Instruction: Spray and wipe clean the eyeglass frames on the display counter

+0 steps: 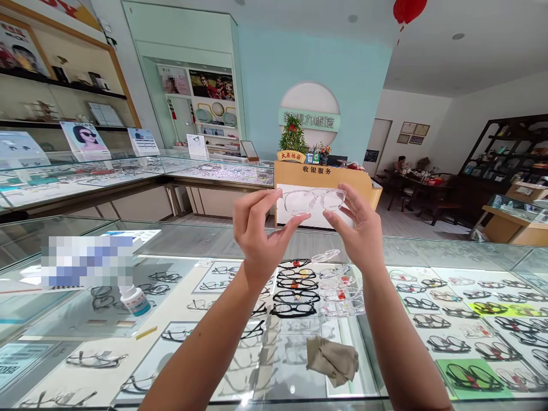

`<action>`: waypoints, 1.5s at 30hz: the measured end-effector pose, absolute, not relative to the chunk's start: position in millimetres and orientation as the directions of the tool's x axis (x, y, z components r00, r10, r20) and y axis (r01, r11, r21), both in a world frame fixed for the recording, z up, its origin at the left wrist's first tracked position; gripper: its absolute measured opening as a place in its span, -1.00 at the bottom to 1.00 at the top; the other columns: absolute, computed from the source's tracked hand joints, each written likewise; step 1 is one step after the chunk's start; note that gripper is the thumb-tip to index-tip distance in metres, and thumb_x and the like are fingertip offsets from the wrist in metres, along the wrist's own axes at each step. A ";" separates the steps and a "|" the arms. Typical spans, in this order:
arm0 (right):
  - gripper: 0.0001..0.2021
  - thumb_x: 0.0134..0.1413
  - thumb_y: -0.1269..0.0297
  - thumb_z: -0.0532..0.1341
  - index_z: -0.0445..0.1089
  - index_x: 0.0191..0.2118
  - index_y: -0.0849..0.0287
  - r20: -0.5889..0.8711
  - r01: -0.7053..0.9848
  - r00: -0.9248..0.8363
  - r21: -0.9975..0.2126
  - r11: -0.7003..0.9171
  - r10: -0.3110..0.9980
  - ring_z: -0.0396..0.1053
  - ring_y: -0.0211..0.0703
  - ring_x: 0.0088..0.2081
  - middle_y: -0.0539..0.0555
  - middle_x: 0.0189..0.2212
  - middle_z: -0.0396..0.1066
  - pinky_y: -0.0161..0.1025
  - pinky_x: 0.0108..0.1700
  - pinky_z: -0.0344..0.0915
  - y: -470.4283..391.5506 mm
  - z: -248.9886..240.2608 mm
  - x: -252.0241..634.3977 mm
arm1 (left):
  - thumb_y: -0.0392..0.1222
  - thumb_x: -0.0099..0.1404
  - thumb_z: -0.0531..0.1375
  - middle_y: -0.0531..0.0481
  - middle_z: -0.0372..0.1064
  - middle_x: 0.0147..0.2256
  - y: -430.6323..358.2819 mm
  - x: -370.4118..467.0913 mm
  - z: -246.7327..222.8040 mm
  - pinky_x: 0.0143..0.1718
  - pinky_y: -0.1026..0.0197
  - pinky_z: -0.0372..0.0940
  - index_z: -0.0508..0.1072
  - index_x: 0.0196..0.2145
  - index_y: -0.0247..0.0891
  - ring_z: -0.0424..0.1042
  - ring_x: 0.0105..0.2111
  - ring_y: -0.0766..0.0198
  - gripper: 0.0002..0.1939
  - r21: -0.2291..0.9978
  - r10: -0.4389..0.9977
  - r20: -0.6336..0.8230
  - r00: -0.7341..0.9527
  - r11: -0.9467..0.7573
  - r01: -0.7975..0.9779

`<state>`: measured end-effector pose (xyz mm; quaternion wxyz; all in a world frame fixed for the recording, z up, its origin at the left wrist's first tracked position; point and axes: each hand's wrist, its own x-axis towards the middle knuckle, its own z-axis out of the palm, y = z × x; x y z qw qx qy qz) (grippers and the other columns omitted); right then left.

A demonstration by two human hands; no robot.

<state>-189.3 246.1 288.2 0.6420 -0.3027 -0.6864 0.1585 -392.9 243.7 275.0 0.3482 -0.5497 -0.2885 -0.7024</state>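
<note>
Both hands hold up one pair of clear-framed glasses [314, 201] above the glass counter. My left hand [261, 228] pinches the frame's left side between thumb and fingers. On the other side, my right hand [359, 228] grips the right edge in the same way. Below them, black-framed glasses [295, 297] lie in a column on the counter, beside a column of clear frames [342, 295]. A crumpled brown cloth [333, 361] rests on the glass nearer to me.
The glass counter [274, 394] spans the foreground, with many frames displayed on both sides. A small white bottle [135, 299] with blue liquid stands at the left, near a yellow strip [146, 333]. Beyond is a wooden cashier desk [329, 171]; a person [401, 164] sits far right.
</note>
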 end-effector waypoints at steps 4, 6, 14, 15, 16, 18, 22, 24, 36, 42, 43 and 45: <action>-0.38 0.17 0.05 0.43 0.39 0.34 -0.15 0.771 0.158 -0.021 -0.626 0.764 0.636 0.39 0.13 0.33 0.08 0.32 0.41 0.15 0.33 0.43 247.1 288.9 -188.9 | 0.16 0.12 0.52 -0.12 0.46 -0.07 239.6 -391.9 275.3 0.04 -0.09 0.41 0.49 0.10 -0.08 0.48 -0.04 -0.02 -0.34 0.024 -0.171 0.974 -0.152 -0.586 0.810; -0.37 0.17 0.06 0.42 0.38 0.35 -0.17 0.766 0.148 -0.034 -0.632 0.761 0.642 0.38 0.14 0.34 0.07 0.33 0.41 0.16 0.34 0.42 246.8 289.6 -188.7 | 0.14 0.10 0.53 -0.12 0.47 -0.07 237.1 -391.4 276.1 0.03 -0.09 0.42 0.49 0.10 -0.07 0.48 -0.05 -0.02 -0.34 0.018 -0.175 0.973 -0.148 -0.585 0.811; -0.39 0.17 0.04 0.42 0.41 0.33 -0.12 0.756 0.169 -0.026 -0.641 0.749 0.654 0.42 0.15 0.30 0.10 0.29 0.45 0.22 0.35 0.39 244.6 289.4 -188.9 | 0.08 0.13 0.53 -0.10 0.46 -0.07 234.1 -388.2 282.0 -0.07 0.01 0.44 0.49 0.13 -0.10 0.48 -0.09 0.05 -0.34 -0.006 -0.201 0.970 -0.140 -0.591 0.807; -0.40 0.16 0.03 0.43 0.42 0.31 -0.10 0.761 0.185 -0.005 -0.637 0.748 0.649 0.44 0.14 0.28 0.11 0.26 0.48 0.22 0.34 0.40 243.7 289.4 -189.0 | 0.09 0.14 0.53 -0.10 0.45 -0.07 234.5 -387.9 282.2 -0.08 0.01 0.44 0.49 0.12 -0.12 0.48 -0.09 0.06 -0.35 0.030 -0.166 0.973 -0.162 -0.602 0.798; -0.40 0.15 0.03 0.43 0.44 0.30 -0.09 0.766 0.205 0.015 -0.631 0.748 0.642 0.45 0.14 0.26 0.11 0.24 0.50 0.22 0.33 0.40 242.7 289.4 -189.1 | 0.10 0.15 0.52 -0.10 0.45 -0.07 234.9 -387.7 282.1 -0.08 0.02 0.44 0.49 0.11 -0.12 0.47 -0.09 0.07 -0.36 0.064 -0.132 0.974 -0.183 -0.615 0.786; -0.41 0.15 0.02 0.44 0.45 0.28 -0.06 0.779 0.252 0.042 -0.614 0.748 0.625 0.48 0.14 0.23 0.13 0.20 0.53 0.22 0.31 0.42 240.3 290.0 -189.3 | 0.09 0.16 0.51 -0.09 0.44 -0.07 235.5 -387.4 281.6 -0.08 0.03 0.43 0.49 0.11 -0.13 0.47 -0.08 0.08 -0.38 0.108 -0.085 0.974 -0.210 -0.641 0.760; -0.42 0.18 -0.01 0.41 0.43 0.28 -0.05 0.813 0.349 0.053 -0.559 0.752 0.580 0.50 0.14 0.20 0.15 0.20 0.53 0.20 0.24 0.46 237.0 291.3 -189.9 | 0.07 0.17 0.52 -0.08 0.43 -0.06 238.3 -387.5 280.0 -0.10 0.05 0.44 0.48 0.11 -0.13 0.46 -0.04 0.08 -0.38 0.119 -0.069 0.974 -0.214 -0.652 0.749; -0.42 0.19 -0.01 0.40 0.41 0.29 -0.05 0.842 0.405 0.069 -0.513 0.757 0.535 0.50 0.15 0.19 0.15 0.21 0.52 0.20 0.24 0.46 236.6 291.4 -191.0 | 0.07 0.18 0.51 -0.09 0.43 -0.04 240.8 -387.7 279.6 -0.12 0.07 0.45 0.47 0.11 -0.13 0.46 -0.03 0.08 -0.39 0.118 -0.067 0.975 -0.211 -0.650 0.751; -0.38 0.28 -0.03 0.33 0.27 0.39 -0.10 0.901 0.520 0.099 -0.408 0.750 0.421 0.29 0.28 0.36 0.18 0.33 0.38 0.32 0.38 0.25 231.5 289.3 -199.6 | 0.07 0.24 0.46 -0.16 0.41 0.10 246.2 -386.0 279.6 -0.04 0.03 0.52 0.44 0.16 -0.15 0.46 0.12 0.03 -0.39 0.276 0.134 0.954 -0.267 -0.734 0.620; -0.42 0.27 0.03 0.34 0.31 0.35 -0.08 0.922 0.586 0.108 -0.361 0.725 0.372 0.28 0.30 0.37 0.22 0.28 0.42 0.32 0.41 0.20 228.1 289.5 -203.6 | 0.04 0.26 0.45 -0.21 0.39 0.20 255.2 -384.7 275.3 0.02 0.03 0.51 0.40 0.20 -0.08 0.50 0.16 0.01 -0.38 0.433 0.359 0.899 -0.252 -0.819 0.378; -0.42 0.27 0.04 0.35 0.32 0.35 -0.08 0.926 0.589 0.106 -0.352 0.727 0.362 0.29 0.30 0.36 0.22 0.27 0.42 0.32 0.40 0.20 228.1 289.2 -204.2 | 0.04 0.26 0.46 -0.21 0.40 0.20 255.5 -384.2 274.9 0.02 0.03 0.51 0.40 0.19 -0.08 0.50 0.17 0.01 -0.38 0.442 0.367 0.894 -0.258 -0.819 0.367; -0.43 0.27 0.05 0.35 0.32 0.35 -0.08 0.934 0.592 0.101 -0.334 0.734 0.344 0.32 0.28 0.33 0.22 0.26 0.43 0.31 0.39 0.22 228.1 288.9 -205.1 | 0.05 0.25 0.46 -0.21 0.41 0.19 254.4 -383.3 274.8 0.03 0.03 0.51 0.40 0.18 -0.09 0.50 0.16 0.02 -0.39 0.442 0.356 0.892 -0.278 -0.815 0.374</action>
